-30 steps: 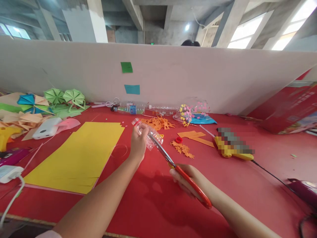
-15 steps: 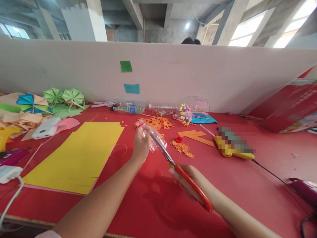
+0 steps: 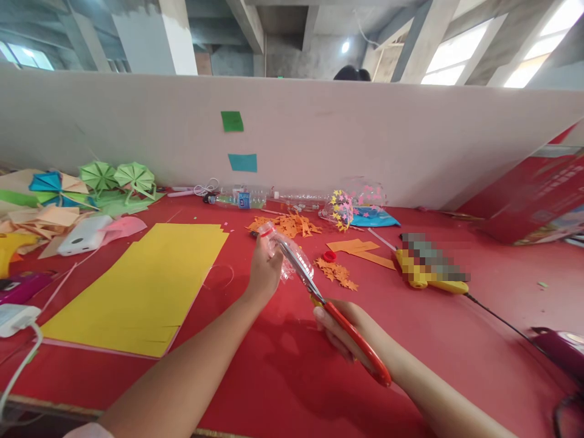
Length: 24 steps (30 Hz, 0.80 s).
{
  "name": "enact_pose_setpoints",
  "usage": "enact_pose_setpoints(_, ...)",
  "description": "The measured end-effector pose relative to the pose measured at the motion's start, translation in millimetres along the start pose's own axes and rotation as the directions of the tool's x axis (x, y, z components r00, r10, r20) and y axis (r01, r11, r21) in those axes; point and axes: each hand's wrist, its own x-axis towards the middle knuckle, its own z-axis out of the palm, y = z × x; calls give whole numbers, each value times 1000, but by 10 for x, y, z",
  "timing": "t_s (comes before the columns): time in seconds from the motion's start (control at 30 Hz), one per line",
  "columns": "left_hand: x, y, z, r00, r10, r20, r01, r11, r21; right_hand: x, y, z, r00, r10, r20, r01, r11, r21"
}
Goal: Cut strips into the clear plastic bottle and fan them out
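My left hand [image 3: 265,267] is closed around the neck end of a clear plastic bottle piece [image 3: 305,258], held above the red table. A red ring circles its neck. In my right hand [image 3: 349,328] is a pair of scissors [image 3: 349,334] with red handles, its long blades pointing up and left. The blades lie across the bottle piece near my left fingers; whether they are cutting into it I cannot tell. Behind the piece lies a pile of orange paper scraps [image 3: 296,225]. To its right are small orange stars [image 3: 336,277] and a red cap [image 3: 329,257].
Yellow paper sheets [image 3: 141,286] lie to the left, near a white device [image 3: 85,235]. A yellow glue gun [image 3: 431,283] with a cord rests on the right. Plastic bottles [image 3: 249,198] and a star-covered clear piece [image 3: 342,210] line the white partition [image 3: 319,134].
My left hand and the bottle piece have shifted slightly to the right. The scissors are still across the piece and have barely moved.
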Motion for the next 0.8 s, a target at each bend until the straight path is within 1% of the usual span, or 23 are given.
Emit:
enact_pose_setpoints(0.1,-7,1,-3,1000,16,14,-17,1000,20,-4,-1,22,1000,26,2,-26,999,41)
enact_pose_setpoints(0.17,-6,9,-7,1000,15,1,-15,999,35,-2,-4,38,998,57,-1,-57,997,54)
enact_pose_setpoints(0.33,6,29,-1,1000,-21,11,21,999,-25,-1,-41,48,994,111,-21,-110,993,41)
enact_pose_setpoints(0.43,13,33,3,999,-33,1,33,999,-20,-5,-56,36,992,126,-2,-126,990,67)
enact_pose_setpoints(0.53,16,23,2,999,-39,-8,39,999,-16,-3,-42,20,995,103,16,-104,991,83)
enact_pose_setpoints(0.7,10,2,5,998,-56,-17,56,998,-3,8,-15,9,1000,31,7,-31,998,53)
enact_pose_setpoints(0.8,3,8,9,999,-45,0,45,999,-4,3,-30,7,999,45,14,-46,996,71)
